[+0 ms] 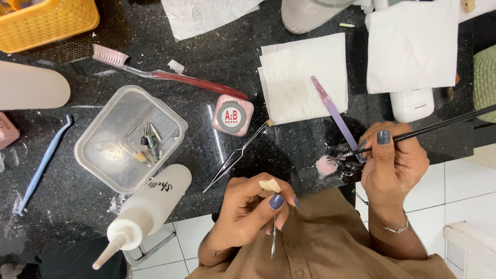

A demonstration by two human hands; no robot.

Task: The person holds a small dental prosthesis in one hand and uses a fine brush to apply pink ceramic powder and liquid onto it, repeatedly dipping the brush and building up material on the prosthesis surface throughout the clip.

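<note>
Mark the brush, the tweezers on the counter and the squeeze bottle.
brush [439, 126], head view, middle of its black handle
tweezers [235, 157], head view, middle of the arms
squeeze bottle [155, 204], head view, white body

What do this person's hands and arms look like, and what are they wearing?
Both forearms are bare. The left hand and right hand have slate-blue polished nails. Each wrist carries a thin silver-coloured bracelet, left and right.

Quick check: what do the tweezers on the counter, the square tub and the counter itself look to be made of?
Tweezers: likely polished metal, thin and silvery with bright glints. Square tub: clear, slightly cloudy plastic by the look; small bits show through its walls. Counter: seems polished dark stone, black with fine pale speckles and soft reflections.
</note>
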